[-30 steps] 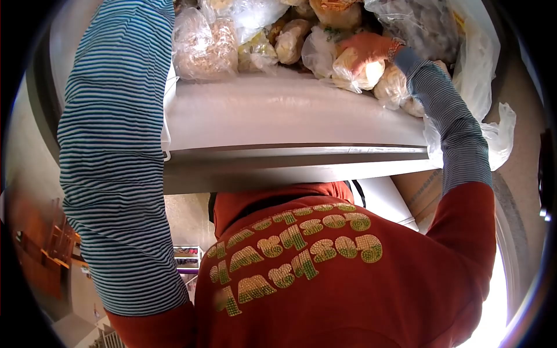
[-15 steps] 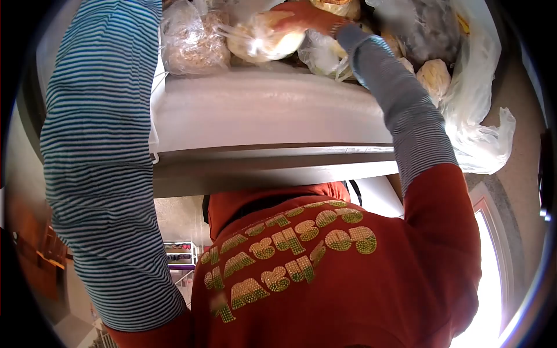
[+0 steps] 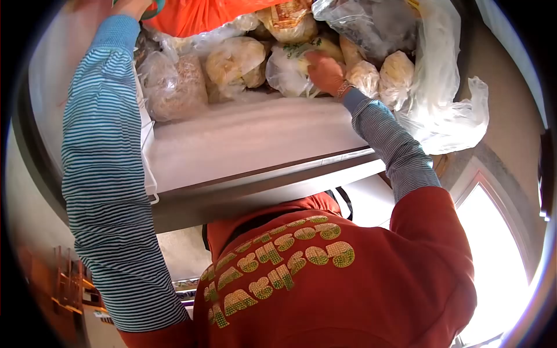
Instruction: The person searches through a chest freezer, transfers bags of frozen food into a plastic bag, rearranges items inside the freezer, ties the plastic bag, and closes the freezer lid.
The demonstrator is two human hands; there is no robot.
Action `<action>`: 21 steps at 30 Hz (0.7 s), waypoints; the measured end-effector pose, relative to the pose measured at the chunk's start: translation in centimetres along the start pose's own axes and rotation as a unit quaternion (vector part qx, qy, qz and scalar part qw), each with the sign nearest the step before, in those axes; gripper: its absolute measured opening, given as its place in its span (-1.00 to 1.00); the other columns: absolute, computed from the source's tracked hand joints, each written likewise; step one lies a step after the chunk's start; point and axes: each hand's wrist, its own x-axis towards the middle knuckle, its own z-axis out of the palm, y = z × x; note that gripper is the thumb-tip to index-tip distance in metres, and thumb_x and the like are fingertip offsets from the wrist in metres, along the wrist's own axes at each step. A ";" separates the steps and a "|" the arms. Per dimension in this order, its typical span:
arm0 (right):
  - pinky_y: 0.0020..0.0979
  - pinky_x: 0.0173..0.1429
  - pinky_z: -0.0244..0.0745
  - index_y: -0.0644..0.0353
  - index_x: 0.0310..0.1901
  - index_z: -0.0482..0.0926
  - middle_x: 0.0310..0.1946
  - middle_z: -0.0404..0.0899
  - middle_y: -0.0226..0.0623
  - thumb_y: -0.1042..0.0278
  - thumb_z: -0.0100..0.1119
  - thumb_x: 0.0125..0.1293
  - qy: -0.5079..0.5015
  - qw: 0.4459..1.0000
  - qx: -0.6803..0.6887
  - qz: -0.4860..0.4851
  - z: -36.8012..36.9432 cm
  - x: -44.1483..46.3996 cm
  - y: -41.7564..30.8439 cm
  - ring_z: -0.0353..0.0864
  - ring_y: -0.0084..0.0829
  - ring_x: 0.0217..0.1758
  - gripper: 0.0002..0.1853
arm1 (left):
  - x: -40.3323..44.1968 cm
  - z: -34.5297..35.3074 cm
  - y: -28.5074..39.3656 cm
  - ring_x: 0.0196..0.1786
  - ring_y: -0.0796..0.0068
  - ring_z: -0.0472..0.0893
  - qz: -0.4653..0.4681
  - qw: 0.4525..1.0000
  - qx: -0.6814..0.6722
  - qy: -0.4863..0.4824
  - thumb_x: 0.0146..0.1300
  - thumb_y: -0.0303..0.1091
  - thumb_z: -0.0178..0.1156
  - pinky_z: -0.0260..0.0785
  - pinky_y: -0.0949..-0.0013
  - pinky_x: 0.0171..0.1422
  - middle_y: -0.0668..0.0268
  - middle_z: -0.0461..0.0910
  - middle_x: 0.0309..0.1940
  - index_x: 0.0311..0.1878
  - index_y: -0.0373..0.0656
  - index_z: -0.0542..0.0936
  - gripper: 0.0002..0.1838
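My right hand (image 3: 326,72) reaches into the chest, its fingers bent and pressed together against a clear plastic bag (image 3: 286,72) with pale contents and a green leafy patch. At the top edge, my left hand (image 3: 132,7) is cut off by the frame, so its fingers are hidden. Right beside it are a green band (image 3: 154,9) and a bright orange bag (image 3: 197,16). Between the arms lie a bag of yellowish food (image 3: 235,62) and a bag of pinkish-brown food (image 3: 175,87).
A white wire basket (image 3: 148,156) hangs along the left inside wall. Wrapped bundles (image 3: 397,72) and a greyish bag (image 3: 374,26) lie to the right. A loose white plastic bag (image 3: 444,122) drapes over the rim. The chest's front edge (image 3: 261,191) crosses before my body.
My right hand has moved from the yellowish food bag to the clear bag on its right. The view has shifted, bringing my left hand and the orange bag into sight.
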 end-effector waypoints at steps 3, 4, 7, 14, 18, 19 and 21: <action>-0.04 -0.16 0.45 0.14 -0.18 0.50 -0.32 0.54 0.04 0.34 0.07 0.04 0.092 0.996 0.005 0.013 -0.5 1.4 2.2 0.54 0.04 -0.24 -0.74 | -0.2 -0.2 -0.1 0.23 0.11 0.30 -0.012 1.000 0.011 -0.025 0.32 -0.40 -0.25 0.08 0.20 0.34 0.05 0.35 0.14 0.14 -0.21 0.39 -0.63; -0.15 -0.03 0.43 0.21 -0.10 0.52 -0.25 0.54 0.04 0.19 0.22 0.02 0.063 0.998 0.016 0.005 0.0 2.6 3.2 0.53 -0.01 -0.16 -0.59 | -0.5 1.5 -2.1 0.18 0.11 0.35 0.059 0.994 0.086 0.035 0.31 -0.39 -0.23 0.13 0.21 0.29 0.03 0.40 0.08 0.08 -0.22 0.42 -0.65; -0.17 -0.03 0.42 0.22 -0.18 0.56 -0.22 0.54 0.02 0.20 0.24 0.01 0.056 0.998 0.002 -0.020 -0.3 3.1 2.1 0.52 -0.02 -0.15 -0.65 | 0.9 0.8 -3.4 -0.01 0.09 0.44 0.075 0.995 0.054 0.020 0.31 -0.34 -0.18 0.24 0.19 0.09 0.05 0.48 -0.10 -0.02 -0.21 0.47 -0.71; -0.17 -0.08 0.44 0.16 -0.28 0.55 -0.23 0.50 -0.13 0.28 0.22 -0.08 0.323 0.940 -0.109 0.013 -13.0 -2.3 2.2 0.48 -0.11 -0.13 -0.72 | 0.5 1.1 -2.4 0.00 0.05 0.44 0.071 0.997 -0.032 0.029 0.29 -0.36 -0.18 0.28 0.20 0.07 0.07 0.49 -0.10 0.05 -0.12 0.45 -0.68; -0.18 0.08 0.37 0.22 -0.13 0.47 -0.04 0.41 -0.02 0.13 0.31 -0.11 0.178 0.977 -0.105 0.061 -16.5 -5.4 8.6 0.40 -0.05 0.05 -0.50 | 0.6 1.0 -1.6 -0.03 0.04 0.45 0.072 0.996 -0.032 0.036 0.29 -0.30 -0.15 0.27 0.19 0.07 -0.01 0.50 -0.14 0.05 -0.21 0.44 -0.66; -0.20 0.08 0.38 0.23 -0.12 0.46 -0.03 0.40 -0.03 0.08 0.34 -0.15 0.142 0.978 -0.150 0.037 -17.0 -5.6 9.0 0.41 -0.07 0.04 -0.44 | 0.5 0.6 -0.5 -0.03 0.04 0.45 0.014 0.996 -0.079 0.035 0.27 -0.31 -0.13 0.27 0.19 0.07 -0.01 0.50 -0.15 0.00 -0.22 0.46 -0.68; -0.18 0.06 0.38 0.17 -0.12 0.47 -0.05 0.40 -0.06 0.04 0.37 -0.20 0.042 0.974 -0.215 0.052 -18.5 -4.5 8.2 0.41 -0.08 0.04 -0.41 | 0.5 0.4 0.2 -0.03 0.03 0.45 -0.039 0.991 -0.126 0.036 0.26 -0.32 -0.11 0.27 0.19 0.07 -0.01 0.50 -0.15 -0.04 -0.22 0.47 -0.71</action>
